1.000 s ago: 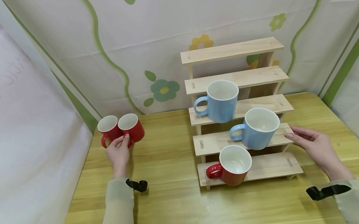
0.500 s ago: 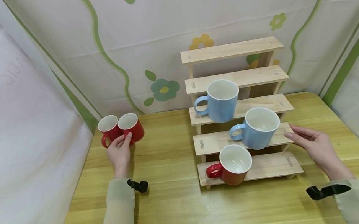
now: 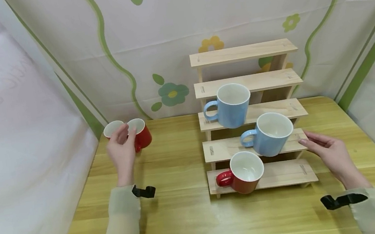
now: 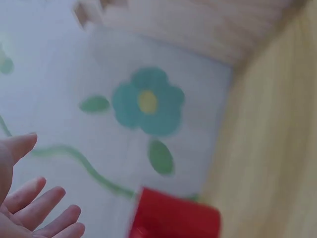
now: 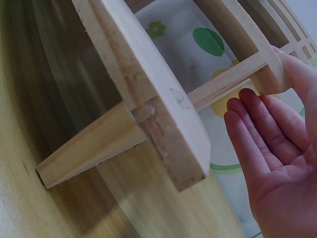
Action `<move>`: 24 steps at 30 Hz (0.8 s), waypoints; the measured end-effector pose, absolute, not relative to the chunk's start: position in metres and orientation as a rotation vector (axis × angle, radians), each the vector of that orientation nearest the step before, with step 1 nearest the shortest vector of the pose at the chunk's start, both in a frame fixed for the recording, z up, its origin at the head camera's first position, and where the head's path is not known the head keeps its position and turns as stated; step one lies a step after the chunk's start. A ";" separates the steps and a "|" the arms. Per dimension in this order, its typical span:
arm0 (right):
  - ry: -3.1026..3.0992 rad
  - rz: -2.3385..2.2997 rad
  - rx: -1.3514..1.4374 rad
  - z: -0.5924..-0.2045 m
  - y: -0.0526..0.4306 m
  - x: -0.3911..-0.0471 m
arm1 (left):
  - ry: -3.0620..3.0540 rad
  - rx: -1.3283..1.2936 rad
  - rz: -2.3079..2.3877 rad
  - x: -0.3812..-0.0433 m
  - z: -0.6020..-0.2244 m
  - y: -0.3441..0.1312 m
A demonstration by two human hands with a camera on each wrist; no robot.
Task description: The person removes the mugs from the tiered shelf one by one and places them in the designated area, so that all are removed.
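Observation:
Two red mugs with white insides stand side by side at the back left in the head view: the left mug (image 3: 112, 128) is partly covered by my left hand (image 3: 122, 155), the right mug (image 3: 144, 137) shows more fully. That hand hovers over their near side, fingers spread and holding nothing; a red mug (image 4: 176, 218) shows apart from it in the left wrist view. My right hand (image 3: 331, 156) holds the right end of a board on the stepped wooden rack (image 3: 243, 52), thumb on top. In the right wrist view its fingers (image 5: 270, 131) extend below the board.
On the rack's lowest board stands a red mug (image 3: 244, 183). A light blue mug (image 3: 267, 141) is on the second board and another blue mug (image 3: 231, 114) on the third, handles leftward. A wooden table (image 3: 180, 215) carries everything, with a printed cloth (image 3: 161, 36) behind.
My left hand has let go of the right red mug's handle and risen slightly away from it. Both left mugs stay in place. The right hand and the rack have not moved.

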State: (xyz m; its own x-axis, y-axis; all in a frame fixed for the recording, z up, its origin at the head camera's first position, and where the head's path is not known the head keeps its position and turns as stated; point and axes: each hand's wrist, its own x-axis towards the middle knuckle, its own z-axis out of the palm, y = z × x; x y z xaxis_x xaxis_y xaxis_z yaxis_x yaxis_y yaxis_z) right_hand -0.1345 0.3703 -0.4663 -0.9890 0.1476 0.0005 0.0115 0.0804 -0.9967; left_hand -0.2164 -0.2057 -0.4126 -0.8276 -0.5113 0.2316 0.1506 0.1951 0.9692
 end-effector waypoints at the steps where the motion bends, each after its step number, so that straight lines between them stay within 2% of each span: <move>1: -2.234 2.060 -0.166 -0.466 0.370 -0.134 | -1.966 0.306 -1.694 -0.214 -0.406 -0.202; 11: -2.234 2.067 -0.177 -0.465 0.370 -0.134 | -1.950 -0.057 -1.788 -0.206 -0.360 -0.153; 24: -2.220 2.075 -0.169 -0.466 0.370 -0.135 | -2.062 -0.419 -1.832 -0.212 -0.349 -0.082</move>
